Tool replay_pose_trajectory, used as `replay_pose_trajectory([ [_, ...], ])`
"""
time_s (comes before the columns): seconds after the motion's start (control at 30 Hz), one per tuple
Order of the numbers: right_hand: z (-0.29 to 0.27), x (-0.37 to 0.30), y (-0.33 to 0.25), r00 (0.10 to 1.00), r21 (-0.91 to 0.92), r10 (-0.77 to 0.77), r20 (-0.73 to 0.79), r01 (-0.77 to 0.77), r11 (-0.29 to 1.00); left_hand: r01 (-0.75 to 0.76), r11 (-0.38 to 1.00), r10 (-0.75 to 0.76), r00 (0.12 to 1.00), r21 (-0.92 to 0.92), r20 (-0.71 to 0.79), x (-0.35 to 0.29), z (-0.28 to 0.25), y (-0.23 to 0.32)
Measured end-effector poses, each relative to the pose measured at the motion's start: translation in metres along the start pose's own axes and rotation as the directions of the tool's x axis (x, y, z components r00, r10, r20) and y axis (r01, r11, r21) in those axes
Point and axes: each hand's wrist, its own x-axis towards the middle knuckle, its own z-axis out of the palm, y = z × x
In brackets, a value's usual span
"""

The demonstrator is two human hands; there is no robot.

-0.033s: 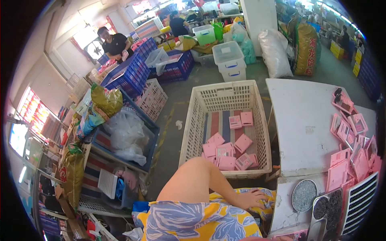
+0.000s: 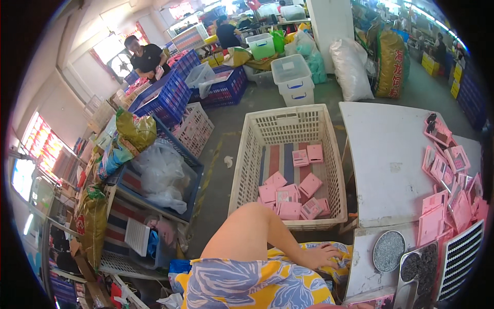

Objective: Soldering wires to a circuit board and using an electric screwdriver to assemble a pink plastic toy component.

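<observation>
Barely anything has moved: the co-worker [image 2: 149, 57] at far left has slightly shifted a hand. Left to right, about ten pink calculators [image 2: 310, 184] lie loose in the cream crate [image 2: 309, 224], striped base showing around them. Left hand [image 2: 322, 255] rests on the patterned fabric [image 2: 288, 283], fingers loosely spread, apparently holding nothing. Right hand cannot be made out. Beyond, a pink heap [image 2: 432, 225] remains on the bench [image 2: 386, 180], outside the crate.

The left hand [image 2: 320, 254] rests on patterned cloth [image 2: 257, 282] near a cream crate [image 2: 335, 172] holding pink devices [image 2: 310, 184].
</observation>
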Motion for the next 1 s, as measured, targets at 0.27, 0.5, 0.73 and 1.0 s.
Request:
replay_pose_trajectory([
  [0.27,0.004,-0.005,0.0,0.999,0.046,-0.027,0.019,0.026,0.999,-0.046,0.998,0.044,0.997,-0.031,-0.057,-0.002,-0.009,0.005],
  [0.5,0.038,0.008,-0.035,0.998,0.011,0.057,-0.036,-0.056,0.998,-0.049,0.999,0.048,0.997,-0.011,-0.065,0.002,-0.013,0.004],
  [0.73,0.002,0.01,-0.022,0.976,-0.082,0.047,0.214,-0.03,0.996,-0.031,0.999,0.029,0.998,-0.03,-0.048,0.005,-0.013,0.008],
  [1.0,0.035,0.002,-0.025,0.997,-0.108,-0.003,0.075,0.011,0.994,-0.018,0.998,0.016,0.999,-0.057,-0.044,-0.006,-0.016,0.008],
])
